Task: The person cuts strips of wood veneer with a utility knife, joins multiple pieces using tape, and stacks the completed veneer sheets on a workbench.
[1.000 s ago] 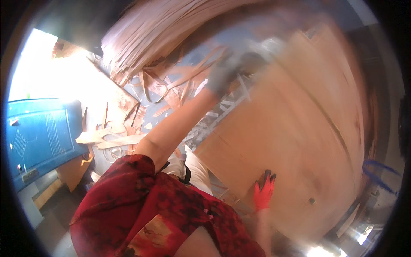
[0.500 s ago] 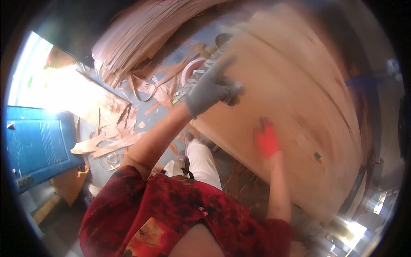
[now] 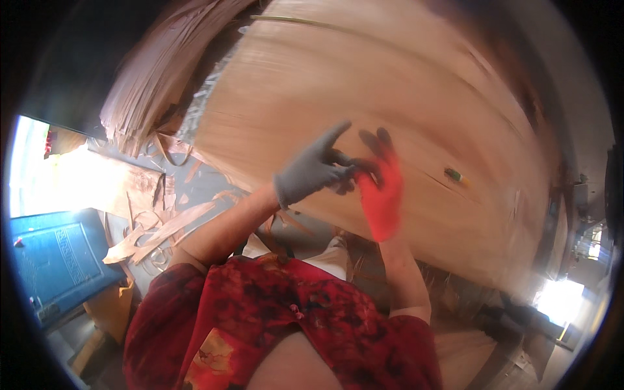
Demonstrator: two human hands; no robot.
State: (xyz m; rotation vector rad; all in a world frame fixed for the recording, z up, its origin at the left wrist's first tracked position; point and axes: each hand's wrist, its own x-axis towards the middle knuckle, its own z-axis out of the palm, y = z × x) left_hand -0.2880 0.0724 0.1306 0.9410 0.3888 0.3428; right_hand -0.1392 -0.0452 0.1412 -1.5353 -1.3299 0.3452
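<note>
My left hand (image 3: 313, 170), in a grey glove, is over a broad sheet of light brown wood veneer (image 3: 279, 97). One finger or the thumb stretches away from the others, which are bent toward the right hand. My right hand (image 3: 382, 188) wears a red glove with dark fingertips and is slightly blurred. Its upper fingers are spread, while its lower fingertips meet those of the left glove. No object shows between the hands; the spot where they meet is partly hidden. Farther right on the sheet lies a small dark, green and yellow object (image 3: 457, 175).
A fanned stack of thin veneer sheets (image 3: 162, 71) rises at the upper left. Torn veneer strips (image 3: 159, 231) litter the grey floor beside a blue panelled box-like thing (image 3: 55, 263). The big sheet's near edge runs just in front of my legs.
My right hand has come up and left from the sheet to meet the left hand. The view has shifted, and the sheet now fills more of the middle.
</note>
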